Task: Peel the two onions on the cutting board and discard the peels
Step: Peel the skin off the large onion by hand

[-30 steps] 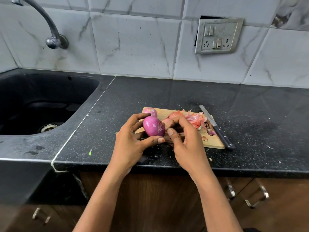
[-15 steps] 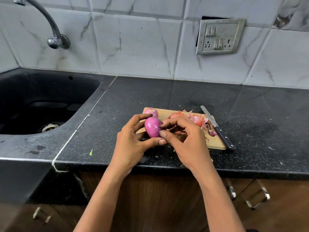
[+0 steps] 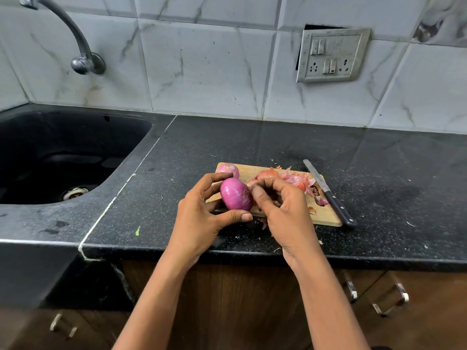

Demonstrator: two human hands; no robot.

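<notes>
Hands meet above the near edge of the cutting board [image 3: 326,214] on the black bench [image 3: 252,142]. Left hand [image 3: 202,213] cups a purple onion [image 3: 236,194] between thumb and curled fingers; right hand [image 3: 283,205] pinches at its right end. Second onion [image 3: 228,170] rests on the board's far-left corner, peels [image 3: 294,178] heaped right of it, knife [image 3: 328,193] along the right edge.

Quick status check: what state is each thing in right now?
Held onion: mostly peeled, gripped in left hand.
Right hand: fingers pinching at the onion's end.
Second onion: peeled, on the board.
Peels: piled on the board, not discarded.
Knife: lying idle at the board's right edge.
Tap: off.
</notes>
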